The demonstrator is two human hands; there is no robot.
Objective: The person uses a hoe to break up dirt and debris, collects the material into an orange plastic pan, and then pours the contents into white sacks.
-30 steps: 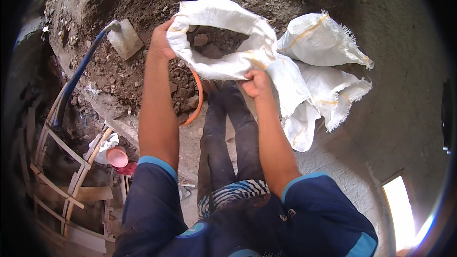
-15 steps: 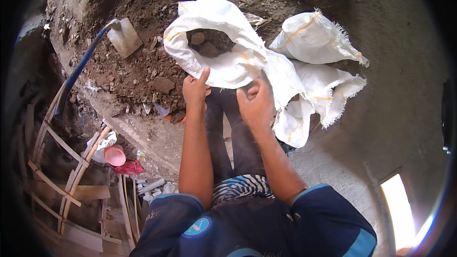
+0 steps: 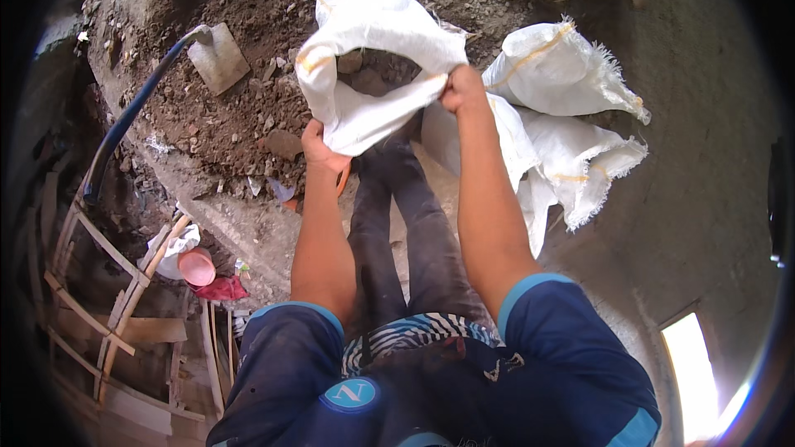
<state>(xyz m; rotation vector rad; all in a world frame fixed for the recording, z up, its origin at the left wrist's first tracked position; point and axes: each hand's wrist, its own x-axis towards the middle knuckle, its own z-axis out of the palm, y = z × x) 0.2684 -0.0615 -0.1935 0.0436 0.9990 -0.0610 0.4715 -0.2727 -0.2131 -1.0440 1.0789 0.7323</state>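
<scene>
In front of me is a white woven sack with a yellow stripe, its rim rolled outward round a wide mouth. Soil and stones show inside it. My left hand is closed on the near left part of the rim. On the right side of the rim, my right hand grips the cloth in its fingers. Between the two hands the near edge is pulled taut. The lower part of the sack is mostly hidden beneath the rim.
More white sacks with frayed mouths lie at the right. At the left, a hoe with a blue handle rests on heaped soil and rubble. A wooden slat frame and a pink bucket are at lower left.
My right hand has moved up and right along the rim and now grips it. My left hand has shifted slightly left and down, closing on the cloth. The near rim has been drawn taut.
</scene>
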